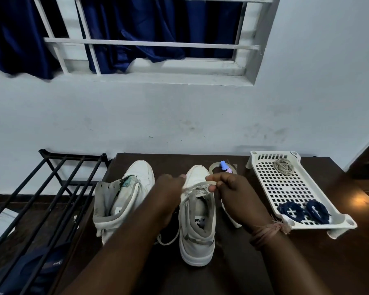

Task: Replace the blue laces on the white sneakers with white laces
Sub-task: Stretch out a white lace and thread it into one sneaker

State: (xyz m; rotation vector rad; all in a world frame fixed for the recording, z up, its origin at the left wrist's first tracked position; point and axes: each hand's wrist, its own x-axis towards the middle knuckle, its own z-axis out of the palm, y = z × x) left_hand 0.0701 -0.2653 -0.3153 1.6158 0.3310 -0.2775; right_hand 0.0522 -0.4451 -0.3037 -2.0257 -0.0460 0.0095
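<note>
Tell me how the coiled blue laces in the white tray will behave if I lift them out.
The blue laces will likely be floppy: they lie as loose, uneven coils. They look light, thin cords resting flat on the tray. A coil may unravel or snag when lifted, since stray ends stick out over the tray's grid holes.

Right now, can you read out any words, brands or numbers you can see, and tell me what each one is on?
"ALBAI": the letters visible on the insole label of the right sneaker, reading sideways; the rest is cut off.
Left sneaker insole tag: too little shows to read.
Small white print on the dark blue item under the rack: too blurred.
</note>
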